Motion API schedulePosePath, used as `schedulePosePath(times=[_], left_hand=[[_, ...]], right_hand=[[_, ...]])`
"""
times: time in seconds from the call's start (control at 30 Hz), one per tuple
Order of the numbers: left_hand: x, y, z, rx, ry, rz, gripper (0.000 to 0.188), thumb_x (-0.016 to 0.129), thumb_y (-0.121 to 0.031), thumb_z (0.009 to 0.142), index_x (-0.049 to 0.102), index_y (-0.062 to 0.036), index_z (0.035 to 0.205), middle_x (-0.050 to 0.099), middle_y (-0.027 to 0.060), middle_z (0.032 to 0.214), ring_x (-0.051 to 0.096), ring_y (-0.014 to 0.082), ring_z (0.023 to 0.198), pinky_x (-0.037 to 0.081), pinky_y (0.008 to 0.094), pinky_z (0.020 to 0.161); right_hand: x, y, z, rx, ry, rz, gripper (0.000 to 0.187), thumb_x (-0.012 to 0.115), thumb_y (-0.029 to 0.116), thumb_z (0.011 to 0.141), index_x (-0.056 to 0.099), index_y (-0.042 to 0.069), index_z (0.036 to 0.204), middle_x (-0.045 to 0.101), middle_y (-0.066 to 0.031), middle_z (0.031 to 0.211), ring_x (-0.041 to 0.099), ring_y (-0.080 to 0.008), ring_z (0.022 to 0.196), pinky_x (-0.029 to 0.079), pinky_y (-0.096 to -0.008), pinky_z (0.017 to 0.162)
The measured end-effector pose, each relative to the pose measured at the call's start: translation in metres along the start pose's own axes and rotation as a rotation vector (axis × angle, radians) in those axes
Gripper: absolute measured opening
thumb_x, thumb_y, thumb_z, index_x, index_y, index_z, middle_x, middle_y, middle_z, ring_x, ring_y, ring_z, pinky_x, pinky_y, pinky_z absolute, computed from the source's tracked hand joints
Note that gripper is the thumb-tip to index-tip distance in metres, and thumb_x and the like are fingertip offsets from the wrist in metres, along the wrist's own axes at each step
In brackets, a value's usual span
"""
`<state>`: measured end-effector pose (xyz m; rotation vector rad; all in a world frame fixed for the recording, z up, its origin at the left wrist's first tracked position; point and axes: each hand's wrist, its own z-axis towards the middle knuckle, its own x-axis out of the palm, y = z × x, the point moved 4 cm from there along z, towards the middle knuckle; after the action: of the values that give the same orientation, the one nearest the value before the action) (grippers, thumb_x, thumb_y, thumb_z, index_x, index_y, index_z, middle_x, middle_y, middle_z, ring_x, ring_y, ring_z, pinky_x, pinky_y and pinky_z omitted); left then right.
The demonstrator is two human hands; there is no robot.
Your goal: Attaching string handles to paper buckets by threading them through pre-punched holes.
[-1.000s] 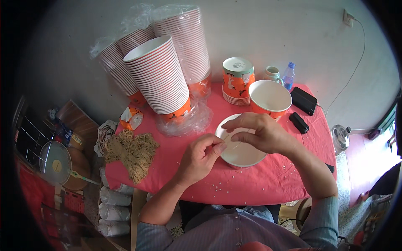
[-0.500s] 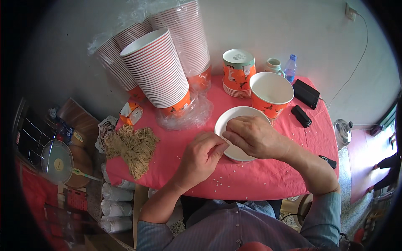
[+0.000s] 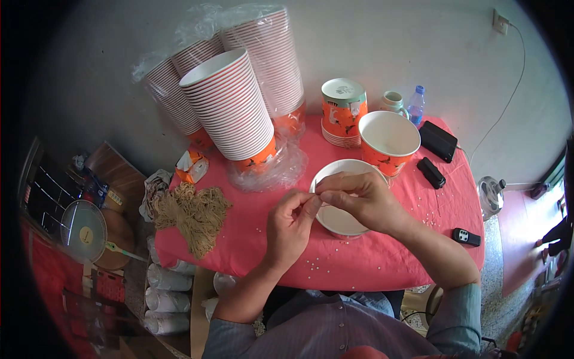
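My left hand (image 3: 288, 230) and my right hand (image 3: 371, 203) meet fingertip to fingertip, each closed in a pinch. What they pinch is too small to make out. They are held over the near left part of a white-lined paper bucket (image 3: 343, 222), which stands upright on the pink tablecloth (image 3: 388, 257). Behind it to the right is another upright paper bucket (image 3: 390, 134), white inside and orange outside. Small white bits (image 3: 313, 265) lie scattered on the cloth near my left wrist.
Tall nested stacks of paper buckets (image 3: 230, 110), partly in clear plastic, rise at the back left. A bundle of tan strings (image 3: 197, 218) lies at left. Upturned buckets (image 3: 342, 116), a mug (image 3: 391, 103), a bottle (image 3: 417, 105) and black devices (image 3: 438, 142) stand or lie at back right.
My right hand has turned and come down and left, so its fingertips now touch those of my left hand. The whole view has shifted slightly.
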<state>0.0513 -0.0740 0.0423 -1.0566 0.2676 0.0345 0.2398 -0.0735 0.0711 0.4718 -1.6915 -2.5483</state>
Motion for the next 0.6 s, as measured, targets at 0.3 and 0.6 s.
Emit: schedulePosePath(times=[0.3, 0.6], left_hand=[[0.011, -0.002, -0.004, 0.007, -0.095, 0.087, 0.014, 0.076, -0.009, 0.105, 0.070, 0.0018, 0.100, 0.063, 0.0071, 0.083, 0.058, 0.0140, 0.074, 0.049, 0.0310, 0.069], [-0.014, -0.011, 0.000, -0.069, -0.041, -0.036, 0.027, 0.077, -0.011, 0.104, 0.073, 0.0031, 0.126, 0.075, 0.0077, 0.101, 0.070, 0.0139, 0.091, 0.055, 0.0287, 0.080]], right_hand=[[0.014, -0.011, 0.000, 0.176, -0.078, 0.178, 0.021, 0.078, 0.016, 0.101, 0.085, 0.000, 0.112, 0.083, -0.0063, 0.097, 0.072, -0.0091, 0.090, 0.059, -0.0301, 0.084], [-0.007, -0.001, 0.006, 0.072, -0.154, -0.259, 0.016, 0.080, 0.015, 0.096, 0.085, 0.005, 0.107, 0.083, -0.0117, 0.095, 0.078, -0.0210, 0.086, 0.061, -0.0372, 0.080]])
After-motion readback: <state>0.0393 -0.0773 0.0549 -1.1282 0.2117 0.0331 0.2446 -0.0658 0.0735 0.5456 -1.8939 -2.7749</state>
